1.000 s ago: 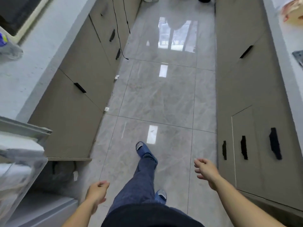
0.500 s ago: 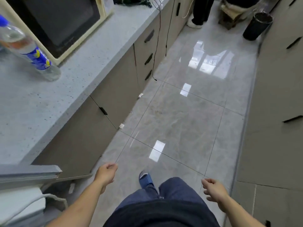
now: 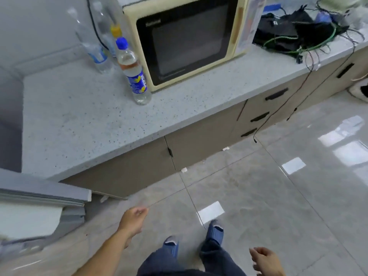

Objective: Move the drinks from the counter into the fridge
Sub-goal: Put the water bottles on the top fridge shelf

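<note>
A clear bottle with a blue cap and blue-yellow label (image 3: 133,71) stands on the speckled grey counter (image 3: 79,120), just left of the microwave. Behind it stand a yellow-capped bottle (image 3: 115,34) and two clear water bottles (image 3: 90,44). The open fridge door (image 3: 39,200) juts in at the lower left. My left hand (image 3: 133,218) hangs low over the floor, fingers loosely curled, holding nothing. My right hand (image 3: 264,259) is at the bottom right, fingers apart and empty. Both hands are well below and apart from the bottles.
A cream microwave (image 3: 187,38) sits on the counter, with black bags and tangled cables (image 3: 298,32) to its right. Cables hang down over the drawer fronts (image 3: 258,116). My slippered feet (image 3: 214,231) stand on glossy grey floor tiles.
My view has swung left and up toward the counter, bringing the microwave and several bottles into view. Both hands stay low and empty; my feet have stepped closer together.
</note>
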`<state>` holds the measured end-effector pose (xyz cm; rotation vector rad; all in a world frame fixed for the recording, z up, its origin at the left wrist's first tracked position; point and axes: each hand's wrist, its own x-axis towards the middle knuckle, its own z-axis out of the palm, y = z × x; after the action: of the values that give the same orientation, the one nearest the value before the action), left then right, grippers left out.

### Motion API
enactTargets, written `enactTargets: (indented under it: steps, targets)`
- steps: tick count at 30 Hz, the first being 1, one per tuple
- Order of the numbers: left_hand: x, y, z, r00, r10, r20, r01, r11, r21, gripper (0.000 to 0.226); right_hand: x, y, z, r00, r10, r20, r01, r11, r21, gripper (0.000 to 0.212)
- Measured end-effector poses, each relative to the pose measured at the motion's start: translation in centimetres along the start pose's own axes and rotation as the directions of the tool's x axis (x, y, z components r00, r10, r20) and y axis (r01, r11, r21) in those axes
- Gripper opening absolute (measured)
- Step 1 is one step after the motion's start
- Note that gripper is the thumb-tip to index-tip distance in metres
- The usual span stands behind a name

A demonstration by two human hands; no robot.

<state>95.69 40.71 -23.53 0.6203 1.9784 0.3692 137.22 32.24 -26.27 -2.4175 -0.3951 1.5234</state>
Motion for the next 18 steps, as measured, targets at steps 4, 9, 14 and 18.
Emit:
enactTargets:
  steps: [4,9,14,18]
  targets:
    - [-2.0,0.5,1.1,0.989,-0.116,-0.095,0.107,0.990,-0.094,0.016,4.1,-9.0,0.3,0.986,-0.112,0.123,0.127,0.984,-0.123,0.019]
    - [-4.4,2.1,1.7,0.961,-0.167,-0.218,0.105,0.957,-0.269,0.014,3.9,-19.2,3.4,0.902,-0.293,0.317,0.363,0.913,-0.187,0.015]
    - [-5.0,4.8,0.2,0.940,-0.174,-0.295,0.045,0.916,-0.399,0.013,-0.2,-27.8,8.5,0.779,-0.422,0.463,0.536,0.832,-0.142,0.010]
    - [-3.7,8.2,-2.1,0.919,-0.105,-0.381,-0.088,0.885,-0.457,0.009,-4.0,-33.2,12.8,0.653,-0.504,0.565,0.651,0.755,-0.079,0.013]
